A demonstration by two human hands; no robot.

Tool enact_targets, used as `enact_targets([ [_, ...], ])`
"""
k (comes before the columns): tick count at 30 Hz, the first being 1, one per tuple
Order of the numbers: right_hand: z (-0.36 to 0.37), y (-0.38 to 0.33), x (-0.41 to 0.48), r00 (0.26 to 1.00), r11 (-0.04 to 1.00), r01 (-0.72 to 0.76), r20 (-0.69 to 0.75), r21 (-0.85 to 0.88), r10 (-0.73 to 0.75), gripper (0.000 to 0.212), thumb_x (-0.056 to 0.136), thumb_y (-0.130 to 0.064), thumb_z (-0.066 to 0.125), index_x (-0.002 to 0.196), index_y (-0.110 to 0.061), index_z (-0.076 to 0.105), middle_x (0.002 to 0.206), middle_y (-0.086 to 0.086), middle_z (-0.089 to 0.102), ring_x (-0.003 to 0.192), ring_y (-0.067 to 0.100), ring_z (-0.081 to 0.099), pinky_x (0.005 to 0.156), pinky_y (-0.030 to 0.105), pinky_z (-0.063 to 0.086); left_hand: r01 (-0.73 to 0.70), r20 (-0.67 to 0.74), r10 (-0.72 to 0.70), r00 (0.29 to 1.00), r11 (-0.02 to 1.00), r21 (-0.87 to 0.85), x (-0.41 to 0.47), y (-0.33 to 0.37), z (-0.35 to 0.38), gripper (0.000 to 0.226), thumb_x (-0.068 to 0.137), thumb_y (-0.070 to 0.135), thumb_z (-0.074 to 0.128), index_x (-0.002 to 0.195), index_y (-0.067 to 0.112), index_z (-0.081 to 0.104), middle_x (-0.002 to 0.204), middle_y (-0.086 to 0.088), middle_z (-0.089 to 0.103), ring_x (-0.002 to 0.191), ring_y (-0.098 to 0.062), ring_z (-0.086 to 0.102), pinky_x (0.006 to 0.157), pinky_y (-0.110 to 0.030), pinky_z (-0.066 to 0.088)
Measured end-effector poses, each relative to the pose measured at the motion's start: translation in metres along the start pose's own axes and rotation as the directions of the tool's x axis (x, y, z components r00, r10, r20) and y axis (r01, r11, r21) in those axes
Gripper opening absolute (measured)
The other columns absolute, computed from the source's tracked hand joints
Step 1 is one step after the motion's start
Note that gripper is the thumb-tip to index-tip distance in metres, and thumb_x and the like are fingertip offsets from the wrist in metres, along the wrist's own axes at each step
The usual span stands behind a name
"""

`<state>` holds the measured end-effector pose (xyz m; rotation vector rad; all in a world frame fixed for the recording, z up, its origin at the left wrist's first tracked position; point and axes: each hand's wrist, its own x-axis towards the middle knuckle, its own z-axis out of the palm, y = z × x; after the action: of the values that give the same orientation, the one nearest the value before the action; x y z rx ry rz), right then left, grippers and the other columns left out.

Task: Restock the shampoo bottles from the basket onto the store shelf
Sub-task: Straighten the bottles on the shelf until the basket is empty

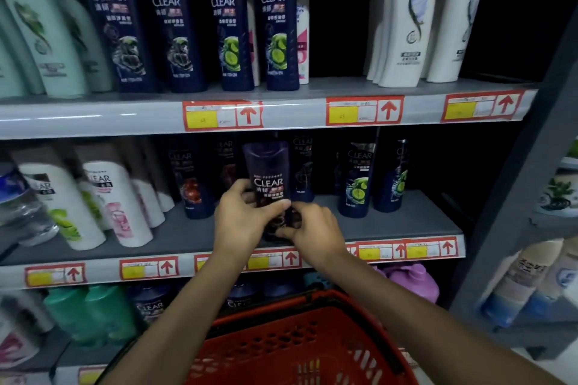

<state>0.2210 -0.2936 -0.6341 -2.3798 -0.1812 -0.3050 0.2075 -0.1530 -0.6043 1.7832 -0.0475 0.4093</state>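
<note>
Dark navy shampoo bottle (268, 178); red perforated basket (300, 344); grey shelf (391, 222); red-yellow tags (364, 110).

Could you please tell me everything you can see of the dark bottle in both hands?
The dark CLEAR bottle looks like glossy navy plastic, cap on top, white lettering on its label. It is upright, label toward the camera, over the front of the middle shelf. The left hand and right hand grip its lower half, hiding its base.

Dim light — a grey upright (513, 197) (at right) stands beside the neighbouring shelving (553, 223).
</note>
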Motion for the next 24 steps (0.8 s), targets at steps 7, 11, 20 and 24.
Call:
enact_targets([
  [7, 0.010, -0.001, 0.008, 0.999, 0.999, -0.044, 0.003, 0.031, 0.044, 0.045, 0.085, -0.031, 0.081, 0.127, -0.021, 0.066, 0.105, -0.001, 0.076, 0.097, 0.019, 0.071, 0.085, 0.039, 0.059, 0.046, 0.062, -0.043, 0.997, 0.998, -0.043, 0.012, -0.012, 0.004, 0.036, 0.087, 0.015, 0.081, 0.111, 0.037, 0.066, 0.099, 0.014, 0.077, 0.094, -0.001, 0.073, 0.085, -0.019, 0.058],
  [11, 0.007, -0.003, 0.007, 0.993, 0.993, -0.109, 0.058, 0.055, 0.106, 0.053, 0.089, -0.025, 0.077, 0.138, -0.019, 0.057, 0.114, 0.003, 0.072, 0.106, 0.023, 0.068, 0.092, 0.039, 0.057, 0.225, 0.061, -0.229, 0.971, 0.972, 0.065, 0.016, -0.011, 0.000, 0.043, 0.086, 0.029, 0.083, 0.124, 0.020, 0.064, 0.107, -0.001, 0.076, 0.103, -0.021, 0.073, 0.092, -0.037, 0.059],
  [20, 0.015, -0.017, 0.001, 0.942, 0.896, -0.336, 0.123, 0.290, 0.313, 0.045, 0.085, -0.003, 0.062, 0.125, -0.024, 0.059, 0.100, 0.011, 0.072, 0.091, 0.030, 0.070, 0.074, 0.038, 0.059, 0.478, 0.145, -0.527, 0.837, 0.835, 0.273, 0.012, -0.005, -0.008, 0.028, 0.089, 0.006, 0.075, 0.111, 0.009, 0.059, 0.098, -0.011, 0.067, 0.087, -0.024, 0.063, 0.066, -0.030, 0.050],
  [24, 0.015, -0.019, 0.004, 0.925, 0.845, -0.379, 0.161, 0.377, 0.343, 0.032, 0.084, -0.003, 0.060, 0.109, -0.023, 0.060, 0.098, 0.009, 0.072, 0.083, 0.031, 0.072, 0.068, 0.041, 0.062, 0.502, 0.175, -0.539, 0.824, 0.837, 0.218, 0.013, -0.007, -0.008, 0.045, 0.091, -0.005, 0.067, 0.132, 0.008, 0.058, 0.103, -0.011, 0.070, 0.086, -0.019, 0.066, 0.067, -0.031, 0.055],
])
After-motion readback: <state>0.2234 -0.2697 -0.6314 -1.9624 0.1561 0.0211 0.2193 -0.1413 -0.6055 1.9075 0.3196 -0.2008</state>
